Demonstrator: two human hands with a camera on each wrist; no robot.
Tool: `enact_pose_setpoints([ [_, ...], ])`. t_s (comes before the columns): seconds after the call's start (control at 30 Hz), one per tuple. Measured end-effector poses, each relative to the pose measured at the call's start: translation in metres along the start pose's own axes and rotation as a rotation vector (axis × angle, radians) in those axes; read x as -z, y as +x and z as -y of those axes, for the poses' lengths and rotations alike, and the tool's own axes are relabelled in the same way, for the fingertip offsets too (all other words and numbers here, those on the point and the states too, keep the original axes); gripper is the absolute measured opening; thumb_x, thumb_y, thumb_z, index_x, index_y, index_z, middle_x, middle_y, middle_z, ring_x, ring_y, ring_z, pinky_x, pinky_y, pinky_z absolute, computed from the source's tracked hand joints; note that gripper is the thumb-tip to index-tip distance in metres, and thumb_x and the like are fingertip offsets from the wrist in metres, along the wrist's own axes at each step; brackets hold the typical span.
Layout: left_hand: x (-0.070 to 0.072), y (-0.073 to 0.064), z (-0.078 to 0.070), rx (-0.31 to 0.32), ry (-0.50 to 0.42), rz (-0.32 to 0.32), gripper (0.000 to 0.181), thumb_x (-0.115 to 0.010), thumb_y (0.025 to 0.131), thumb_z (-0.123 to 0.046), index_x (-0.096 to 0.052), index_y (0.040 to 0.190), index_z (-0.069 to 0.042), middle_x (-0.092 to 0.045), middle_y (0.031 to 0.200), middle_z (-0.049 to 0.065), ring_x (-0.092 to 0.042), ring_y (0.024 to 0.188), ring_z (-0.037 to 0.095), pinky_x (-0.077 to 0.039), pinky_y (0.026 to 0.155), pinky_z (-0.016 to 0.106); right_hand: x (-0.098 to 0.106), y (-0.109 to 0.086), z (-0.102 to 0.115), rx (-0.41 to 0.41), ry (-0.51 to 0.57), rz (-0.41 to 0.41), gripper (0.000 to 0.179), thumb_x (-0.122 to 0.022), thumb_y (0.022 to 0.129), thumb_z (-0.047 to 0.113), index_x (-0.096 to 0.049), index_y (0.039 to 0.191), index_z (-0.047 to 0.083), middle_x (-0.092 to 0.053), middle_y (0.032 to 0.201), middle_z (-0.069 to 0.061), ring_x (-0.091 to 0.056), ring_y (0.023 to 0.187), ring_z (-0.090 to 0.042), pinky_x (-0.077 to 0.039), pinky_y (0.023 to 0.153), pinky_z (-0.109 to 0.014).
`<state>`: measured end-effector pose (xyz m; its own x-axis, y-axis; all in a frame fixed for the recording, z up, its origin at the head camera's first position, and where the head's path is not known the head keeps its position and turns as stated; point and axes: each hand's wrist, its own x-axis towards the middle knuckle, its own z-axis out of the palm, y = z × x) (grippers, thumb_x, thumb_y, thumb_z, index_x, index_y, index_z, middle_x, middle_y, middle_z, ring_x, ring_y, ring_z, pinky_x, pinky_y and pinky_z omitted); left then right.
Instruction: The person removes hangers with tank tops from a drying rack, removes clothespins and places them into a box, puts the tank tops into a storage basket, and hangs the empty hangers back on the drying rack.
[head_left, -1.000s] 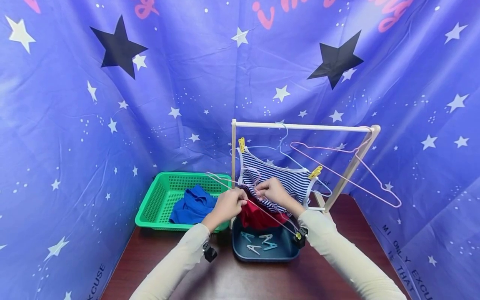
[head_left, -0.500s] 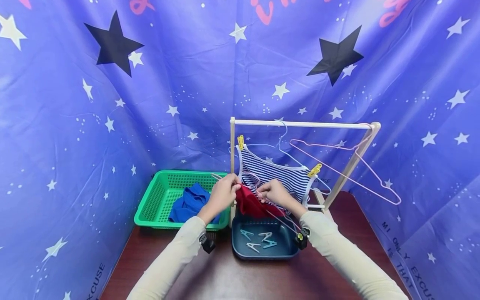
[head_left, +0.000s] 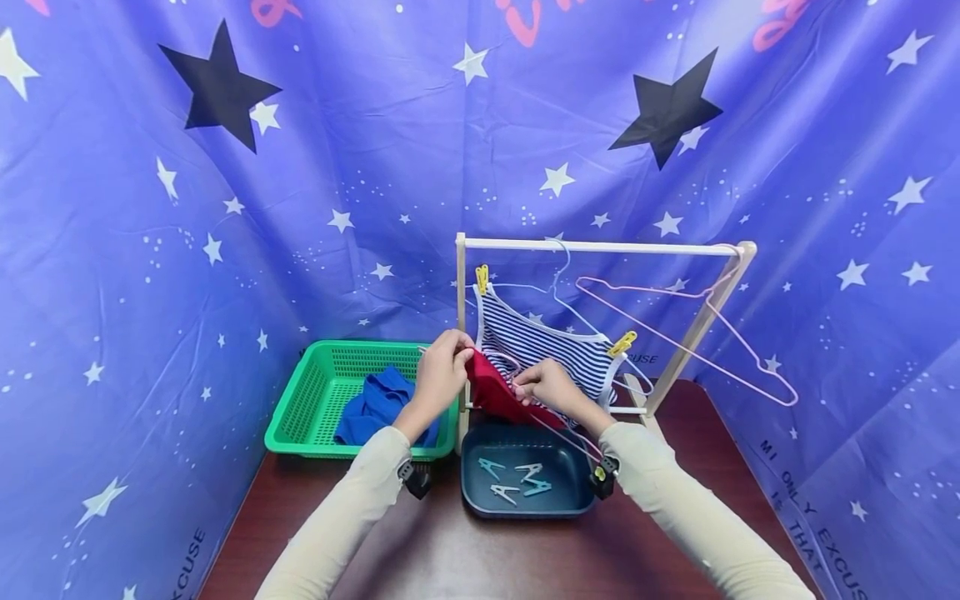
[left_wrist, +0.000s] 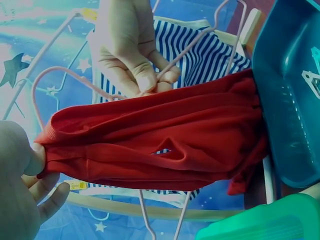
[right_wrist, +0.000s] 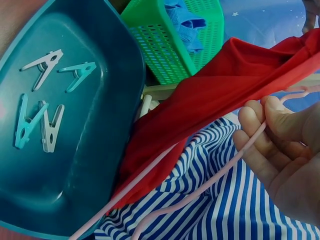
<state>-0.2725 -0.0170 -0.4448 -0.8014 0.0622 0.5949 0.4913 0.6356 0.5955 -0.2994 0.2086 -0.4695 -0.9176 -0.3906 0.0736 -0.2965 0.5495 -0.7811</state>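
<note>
My left hand (head_left: 442, 371) pinches one end of a red garment (left_wrist: 150, 145), stretched across in front of the striped top. With thumb and fingers, my right hand (head_left: 551, 387) grips a pink wire hanger (right_wrist: 210, 182) near its middle. Part of that hanger is hidden behind the red cloth, and one arm of it pokes out toward the dark blue tray (head_left: 480, 507). Behind both hands a blue-and-white striped top (head_left: 555, 342) hangs from a light blue hanger (head_left: 562, 302), with a yellow clothespin (head_left: 622, 342) at each shoulder.
A small wooden rack (head_left: 600, 246) carries the striped top and another pink hanger (head_left: 675, 343) at its right end. Several clothespins (right_wrist: 77, 74) lie in the tray. Left of it, a green basket (head_left: 288, 429) holds a blue garment (head_left: 378, 408). Starry cloth surrounds the brown table (head_left: 450, 558).
My left hand has moved up and left, pulling the red garment up from the tray and across the hanger. My right hand keeps its hold in nearly the same spot.
</note>
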Motion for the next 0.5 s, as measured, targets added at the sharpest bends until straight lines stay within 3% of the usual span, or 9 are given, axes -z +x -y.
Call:
enact_pose_setpoints([
  [0.2, 0.002, 0.002, -0.002, -0.042, -0.039, -0.083, 0.012, -0.068, 0.093, 0.0, -0.063, 0.093, -0.011, -0.067, 0.09, 0.007, -0.065, 0.08, 0.021, -0.055, 0.075, 0.038, 0.001, -0.001, -0.001, 0.008, 0.023, -0.008, 0.008, -0.072, 0.087, -0.009, -0.076, 0.092, -0.012, -0.075, 0.079, -0.022, -0.071, 0.06, -0.02, -0.06, 0.058, -0.027],
  [0.4, 0.01, 0.007, -0.007, -0.079, -0.109, -0.15, 0.007, -0.067, 0.094, 0.002, -0.065, 0.094, -0.005, -0.066, 0.089, 0.01, -0.063, 0.077, 0.023, -0.054, 0.07, 0.037, 0.001, -0.001, 0.0, -0.003, 0.088, -0.002, 0.009, -0.069, 0.088, -0.012, -0.074, 0.094, -0.016, -0.074, 0.085, -0.027, -0.073, 0.066, -0.021, -0.063, 0.066, -0.041],
  [0.5, 0.013, 0.009, -0.008, -0.085, -0.131, -0.18, 0.007, -0.067, 0.093, 0.002, -0.065, 0.094, -0.004, -0.066, 0.089, 0.01, -0.062, 0.076, 0.022, -0.053, 0.068, 0.034, 0.001, -0.002, -0.002, -0.001, 0.087, -0.002, 0.009, -0.069, 0.087, -0.013, -0.073, 0.093, -0.017, -0.074, 0.086, -0.028, -0.071, 0.065, -0.016, -0.063, 0.065, -0.037],
])
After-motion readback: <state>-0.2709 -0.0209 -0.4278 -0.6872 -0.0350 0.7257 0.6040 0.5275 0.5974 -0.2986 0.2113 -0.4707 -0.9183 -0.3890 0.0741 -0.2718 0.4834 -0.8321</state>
